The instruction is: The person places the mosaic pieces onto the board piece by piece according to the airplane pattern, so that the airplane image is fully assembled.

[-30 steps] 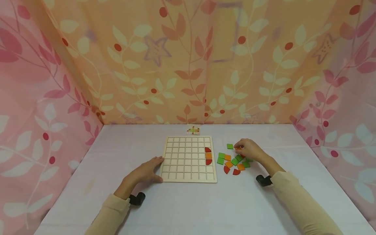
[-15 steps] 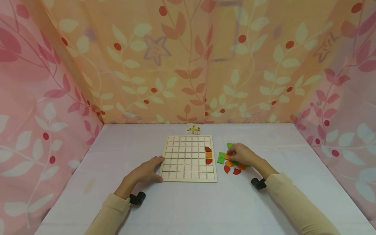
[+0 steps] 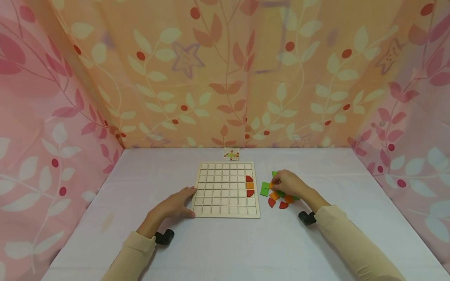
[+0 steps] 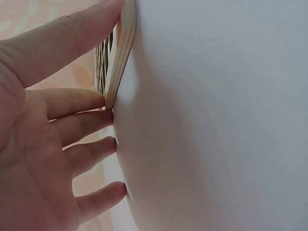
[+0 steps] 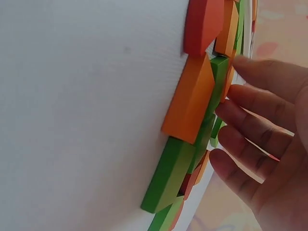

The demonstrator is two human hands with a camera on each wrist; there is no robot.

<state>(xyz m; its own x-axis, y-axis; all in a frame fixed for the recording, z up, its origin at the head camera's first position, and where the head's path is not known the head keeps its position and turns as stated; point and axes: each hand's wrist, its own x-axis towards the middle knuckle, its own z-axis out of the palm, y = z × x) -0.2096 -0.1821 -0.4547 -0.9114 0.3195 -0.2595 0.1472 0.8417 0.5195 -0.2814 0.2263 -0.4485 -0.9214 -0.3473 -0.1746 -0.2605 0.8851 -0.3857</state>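
Observation:
A pale wooden grid board (image 3: 221, 194) lies mid-table. In its right-hand column, an orange square tile (image 3: 249, 185) sits between two red quarter-round tiles, one of them the nearer red tile (image 3: 250, 193). My left hand (image 3: 174, 203) rests against the board's left side, fingers extended, the thumb on its edge near the front corner. To the right, my right hand (image 3: 291, 183) reaches over the loose tiles, thumb and index finger pinching an orange square tile (image 5: 230, 74). Its other fingers are spread and partly cover the green tiles behind.
Loose tiles surround the right hand: stacked-looking green squares (image 3: 264, 189), an orange square (image 3: 274, 196) and red quarter-rounds (image 3: 283, 205). A small pattern card (image 3: 231, 154) lies behind the board. Patterned curtains (image 3: 225, 78) wall the table's back and sides.
My right hand has moved left and slightly nearer, from the far side of the tile pile to the orange tile beside the green ones. The left hand has stayed at the board.

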